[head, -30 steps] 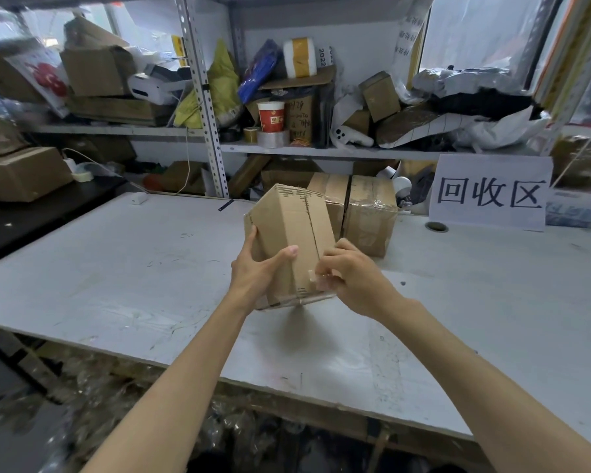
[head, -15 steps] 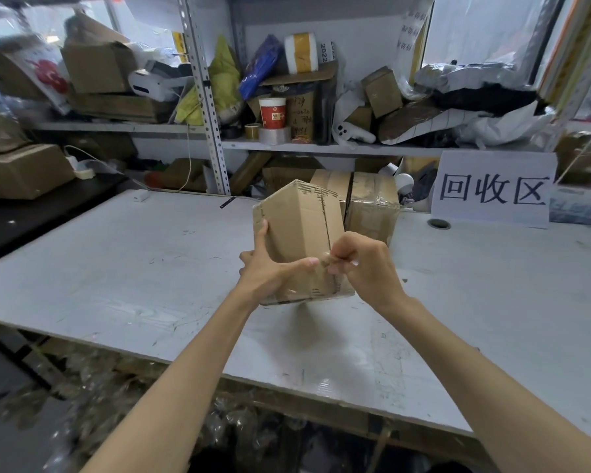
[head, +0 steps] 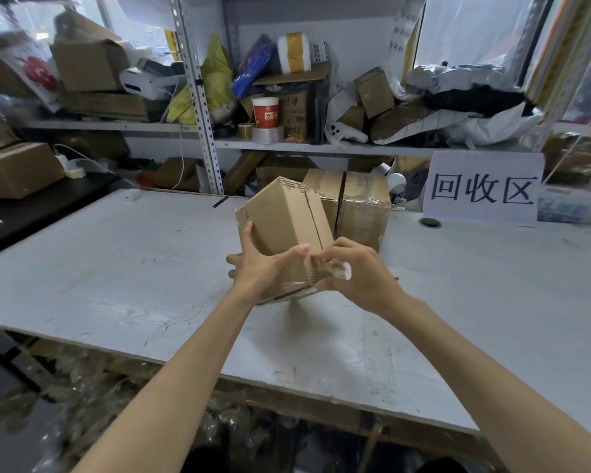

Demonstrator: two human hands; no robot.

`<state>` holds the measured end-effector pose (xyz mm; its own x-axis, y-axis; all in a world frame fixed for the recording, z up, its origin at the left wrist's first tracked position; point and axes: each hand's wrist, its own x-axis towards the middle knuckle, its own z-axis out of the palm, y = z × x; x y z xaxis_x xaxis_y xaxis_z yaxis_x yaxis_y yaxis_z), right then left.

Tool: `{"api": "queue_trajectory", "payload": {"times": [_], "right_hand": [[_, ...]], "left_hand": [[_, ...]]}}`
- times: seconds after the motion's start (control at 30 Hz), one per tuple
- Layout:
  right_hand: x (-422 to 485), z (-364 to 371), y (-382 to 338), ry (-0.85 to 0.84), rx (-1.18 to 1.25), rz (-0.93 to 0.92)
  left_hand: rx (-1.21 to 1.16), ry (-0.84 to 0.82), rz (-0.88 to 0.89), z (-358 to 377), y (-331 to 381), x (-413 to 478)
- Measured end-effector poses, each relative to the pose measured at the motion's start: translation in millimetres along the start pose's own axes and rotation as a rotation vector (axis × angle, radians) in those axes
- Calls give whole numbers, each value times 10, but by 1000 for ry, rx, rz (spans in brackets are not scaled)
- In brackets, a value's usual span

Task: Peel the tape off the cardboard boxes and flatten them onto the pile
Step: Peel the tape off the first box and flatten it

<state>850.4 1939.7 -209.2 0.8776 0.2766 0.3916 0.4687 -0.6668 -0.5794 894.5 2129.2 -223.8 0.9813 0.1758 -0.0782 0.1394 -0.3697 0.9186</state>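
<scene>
Head view: the left grip (head: pixel 263 271) holds the small box (head: pixel 284 227) tilted over the table (head: pixel 116 268), mid frame. The right grip (head: pixel 359 274) pinches loose tape (head: pixel 335 269) at its lower right corner; the strip runs upward.

The tape (head: pixel 335 269) pinched by your right hand (head: pixel 359 278) is blurred; your left hand (head: pixel 263 271) hides the box (head: pixel 287 220) face it grips.

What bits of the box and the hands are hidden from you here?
Head view, box: underside and far sides face away from the camera.
Head view, left hand: lower fingers are tucked behind the box.
Head view, tape pinched by the right hand: clear and blurred, so its peeled length is unclear.
</scene>
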Motion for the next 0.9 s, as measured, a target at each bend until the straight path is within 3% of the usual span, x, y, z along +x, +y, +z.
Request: {"api": "queue_trajectory", "payload": {"times": [0.2, 0.4, 0.73, 0.9], "right_hand": [[12, 214, -29, 156, -6, -13], [115, 135, -31, -71, 98, -19], [53, 245, -90, 228, 132, 99], [121, 227, -97, 104, 142, 86]], "left_hand": [[-39, 4, 1, -36, -16, -54], [-96, 73, 16, -30, -41, -59], [-32, 59, -90, 18, 17, 16], [-14, 91, -38, 80, 40, -22]]}}
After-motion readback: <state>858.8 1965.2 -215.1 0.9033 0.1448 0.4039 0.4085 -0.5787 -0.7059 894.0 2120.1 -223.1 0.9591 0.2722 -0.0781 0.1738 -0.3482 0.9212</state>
